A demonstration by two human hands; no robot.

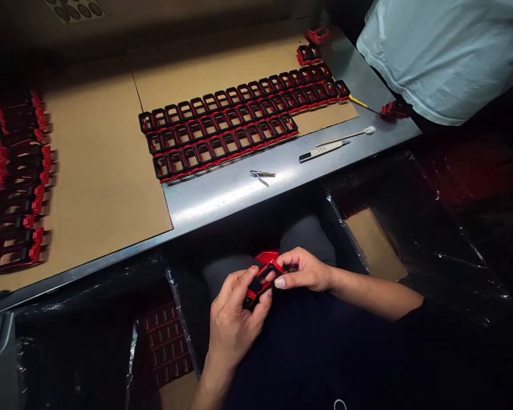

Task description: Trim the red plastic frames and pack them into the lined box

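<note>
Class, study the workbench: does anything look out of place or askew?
Mostly orderly: the red-and-black frames lie in three neat rows on cardboard. A few loose frames sit apart beyond the rows' far end, and tweezers, a swab and a knife-like tool lie scattered on the metal table.

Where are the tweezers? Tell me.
In the head view the tweezers lie on the bare metal table near its front edge, just below the rows of red-and-black frames and left of the knife.
</note>
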